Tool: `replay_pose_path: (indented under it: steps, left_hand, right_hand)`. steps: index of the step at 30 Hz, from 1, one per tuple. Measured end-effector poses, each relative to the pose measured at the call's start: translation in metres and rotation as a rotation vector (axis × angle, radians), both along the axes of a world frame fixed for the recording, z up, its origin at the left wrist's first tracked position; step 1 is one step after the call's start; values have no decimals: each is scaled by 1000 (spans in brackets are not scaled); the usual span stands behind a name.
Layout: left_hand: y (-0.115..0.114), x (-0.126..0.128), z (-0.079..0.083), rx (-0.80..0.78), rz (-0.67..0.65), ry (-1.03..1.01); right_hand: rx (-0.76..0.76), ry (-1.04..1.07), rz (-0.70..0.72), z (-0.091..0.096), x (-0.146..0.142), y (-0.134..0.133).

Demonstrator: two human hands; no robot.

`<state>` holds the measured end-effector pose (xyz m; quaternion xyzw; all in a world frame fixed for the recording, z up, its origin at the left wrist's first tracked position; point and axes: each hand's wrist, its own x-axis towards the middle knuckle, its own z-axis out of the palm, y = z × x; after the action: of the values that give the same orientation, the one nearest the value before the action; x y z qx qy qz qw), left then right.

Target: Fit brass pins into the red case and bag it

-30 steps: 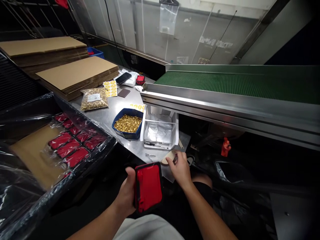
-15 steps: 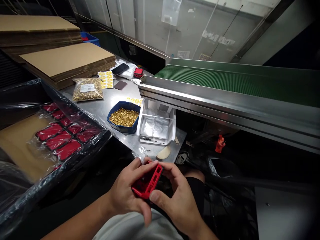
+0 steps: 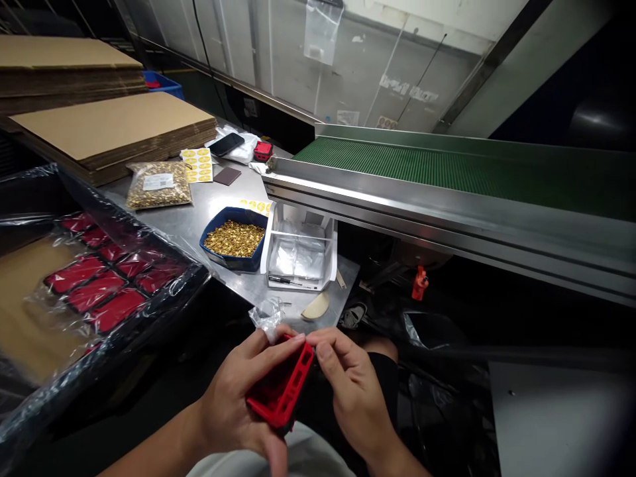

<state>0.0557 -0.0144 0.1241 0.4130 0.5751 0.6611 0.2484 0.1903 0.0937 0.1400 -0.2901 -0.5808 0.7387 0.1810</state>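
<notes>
While both hands grasp it, the red plastic case (image 3: 281,391) sits low in the middle of the view, above the person's lap, tilted so that its edge with openings faces up. The left hand (image 3: 238,404) cups it from below and from 9 o'clock, with the thumb on the lower edge. The right hand (image 3: 348,384) pinches its upper corner from 3 o'clock with fingertips. A small crumpled piece of clear plastic (image 3: 265,318) pokes up at 12 o'clock of the case, touching the left fingers.

Beyond the hands, at 12 o'clock, the metal surface (image 3: 218,205) carries a pale curved piece (image 3: 315,307) near its edge, a white tray (image 3: 298,255) with clear bags, and just beside it a blue bin (image 3: 233,238) full of small golden parts. Farther at 11 o'clock lie a bag of golden parts (image 3: 158,184), yellow sticker sheets (image 3: 197,164) and flat cardboard stacks (image 3: 109,129). At 9 o'clock, a black crate (image 3: 163,301) lined with plastic film holds more red cases (image 3: 94,291). A green conveyor belt (image 3: 447,169) runs at 1 o'clock.
</notes>
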Motion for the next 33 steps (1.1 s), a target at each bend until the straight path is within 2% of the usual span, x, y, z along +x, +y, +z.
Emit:
replay_pose_path:
  steps: [5,8,10,12,14,17,21,24,27,30,33]
  left_hand:
    - [-2,1,-2,-13,-21,0]
    - [-6,2,-6,-48,-58,-53]
    - [-10,2,-8,-84,-63,-262]
    - [-13,2,-8,-70,-116,-595]
    - [-15,1,-7,10,-201,-908]
    - [-17,-3,-5,122,-256,-1124]
    - [-14,-10,-6,168,-256,-1221]
    - [-9,-13,-8,132,-215,-1243]
    - [0,-15,-10,16,-108,-1203]
    - [7,-17,-11,-117,-21,-1248]
    - [9,-18,-13,-159,-42,-1326]
  right_hand:
    - [142,25,10,1,-2,0]
    - [116,-76,-61,-1,-2,4]
    - [134,-71,-67,-6,0,3]
    - [246,-46,12,-13,3,-2]
    - [376,-83,88,-21,4,-12]
    - [469,-209,23,-26,3,-28]
    - [542,-244,-99,-25,3,-34]
    - [670,-208,-95,-26,6,-30]
    - [767,-184,-59,-28,9,-26]
    - [757,-180,-41,-28,10,-26]
    - [703,-145,-29,-27,12,-26]
